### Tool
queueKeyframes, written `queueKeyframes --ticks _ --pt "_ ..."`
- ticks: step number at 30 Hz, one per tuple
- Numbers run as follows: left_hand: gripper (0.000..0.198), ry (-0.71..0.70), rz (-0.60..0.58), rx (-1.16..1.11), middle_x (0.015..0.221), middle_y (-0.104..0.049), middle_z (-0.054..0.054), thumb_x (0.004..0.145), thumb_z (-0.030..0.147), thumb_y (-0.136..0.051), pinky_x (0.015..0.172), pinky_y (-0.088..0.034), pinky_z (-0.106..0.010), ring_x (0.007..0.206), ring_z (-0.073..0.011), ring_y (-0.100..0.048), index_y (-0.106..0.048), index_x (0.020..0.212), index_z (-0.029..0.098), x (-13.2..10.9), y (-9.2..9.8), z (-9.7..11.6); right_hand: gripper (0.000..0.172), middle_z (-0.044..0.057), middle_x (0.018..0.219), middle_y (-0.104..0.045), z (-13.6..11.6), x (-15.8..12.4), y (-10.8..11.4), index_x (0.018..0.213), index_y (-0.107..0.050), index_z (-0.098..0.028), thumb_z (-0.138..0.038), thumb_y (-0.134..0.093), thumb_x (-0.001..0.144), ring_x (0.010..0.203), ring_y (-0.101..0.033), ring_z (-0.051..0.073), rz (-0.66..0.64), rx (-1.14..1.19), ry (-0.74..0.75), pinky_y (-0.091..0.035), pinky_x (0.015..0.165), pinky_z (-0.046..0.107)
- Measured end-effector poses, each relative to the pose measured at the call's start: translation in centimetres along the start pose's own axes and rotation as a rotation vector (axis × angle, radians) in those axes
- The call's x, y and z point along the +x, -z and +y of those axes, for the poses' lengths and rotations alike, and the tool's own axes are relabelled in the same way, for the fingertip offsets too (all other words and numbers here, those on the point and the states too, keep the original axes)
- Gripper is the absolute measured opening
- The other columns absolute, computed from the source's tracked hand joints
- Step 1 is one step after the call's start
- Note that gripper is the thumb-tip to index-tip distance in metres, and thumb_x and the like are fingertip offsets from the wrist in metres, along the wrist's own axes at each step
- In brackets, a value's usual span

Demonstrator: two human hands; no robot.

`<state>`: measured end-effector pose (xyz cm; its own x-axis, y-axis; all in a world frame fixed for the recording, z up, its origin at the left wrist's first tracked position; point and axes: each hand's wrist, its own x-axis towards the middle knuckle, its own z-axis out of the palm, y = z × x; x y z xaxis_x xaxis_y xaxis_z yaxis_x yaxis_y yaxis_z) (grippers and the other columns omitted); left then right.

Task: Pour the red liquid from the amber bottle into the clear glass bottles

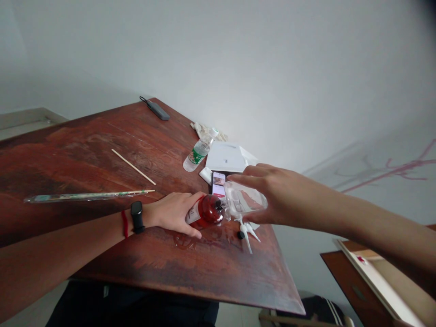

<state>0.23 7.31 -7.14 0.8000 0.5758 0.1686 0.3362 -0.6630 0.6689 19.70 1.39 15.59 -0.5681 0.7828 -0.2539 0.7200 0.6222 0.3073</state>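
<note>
My left hand (pixel 180 211) wraps round a red see-through bottle (pixel 210 210) with a pale label and an uncapped, threaded neck. A clear plastic container (pixel 238 200) is in my right hand (pixel 264 186), tilted over so that its mouth meets the bottle's neck. Whether liquid flows between them I cannot make out. Just beyond, white pump tops (pixel 245 228) lie on the table beside a small black cap (pixel 240 235). Some wet marks (pixel 185 240) show on the wood near the red bottle.
Behind my hands are a lit phone (pixel 218 179), a white flat box (pixel 225 156), a clear water bottle (pixel 198 154) and a crumpled cloth (pixel 200 128). A wooden stick (pixel 132 166), a wrapped stick (pixel 88 196) and a grey device (pixel 157 110) lie across the brown table (pixel 85 150).
</note>
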Motion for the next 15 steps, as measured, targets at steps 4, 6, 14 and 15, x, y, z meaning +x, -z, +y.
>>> queueKeyframes --ticks 4,6,14,15 --pt "0.085 0.007 -0.001 -0.008 0.136 -0.074 -0.015 0.075 0.061 -0.091 0.095 -0.056 -0.045 0.120 -0.0412 -0.074 -0.051 0.139 0.022 -0.01 0.05 0.07 0.067 0.011 0.117 -0.078 -0.15 0.05 0.16 0.145 -0.069 -0.027 -0.038 -0.089 0.082 0.105 -0.074 0.031 0.012 0.004 0.010 -0.059 0.089 0.041" --pt "0.085 0.012 -0.005 -0.010 0.136 -0.074 -0.014 0.074 0.061 -0.091 0.096 -0.056 -0.044 0.121 -0.0409 -0.073 -0.051 0.139 0.023 0.00 0.05 0.08 0.066 0.011 0.117 -0.078 -0.25 0.10 0.30 0.145 -0.069 -0.026 -0.038 -0.089 0.083 0.104 -0.074 0.030 0.000 -0.005 0.015 -0.059 0.089 0.041" --pt "0.085 0.025 -0.009 -0.011 0.135 -0.075 -0.013 0.073 0.061 -0.091 0.096 -0.055 -0.042 0.120 -0.0404 -0.074 -0.052 0.137 0.022 -0.01 0.05 0.25 0.066 0.010 0.116 -0.077 -0.58 0.31 0.78 0.144 -0.068 -0.026 -0.034 -0.089 0.082 0.105 -0.072 0.029 -0.023 -0.037 0.044 -0.057 0.087 0.039" --pt "0.084 0.025 -0.009 -0.012 0.134 -0.075 -0.013 0.073 0.061 -0.091 0.095 -0.055 -0.041 0.120 -0.0400 -0.074 -0.053 0.137 0.023 -0.02 0.07 0.28 0.066 0.010 0.116 -0.077 -0.59 0.31 0.80 0.144 -0.068 -0.026 -0.035 -0.089 0.082 0.105 -0.072 0.030 -0.025 -0.044 0.047 -0.057 0.087 0.039"
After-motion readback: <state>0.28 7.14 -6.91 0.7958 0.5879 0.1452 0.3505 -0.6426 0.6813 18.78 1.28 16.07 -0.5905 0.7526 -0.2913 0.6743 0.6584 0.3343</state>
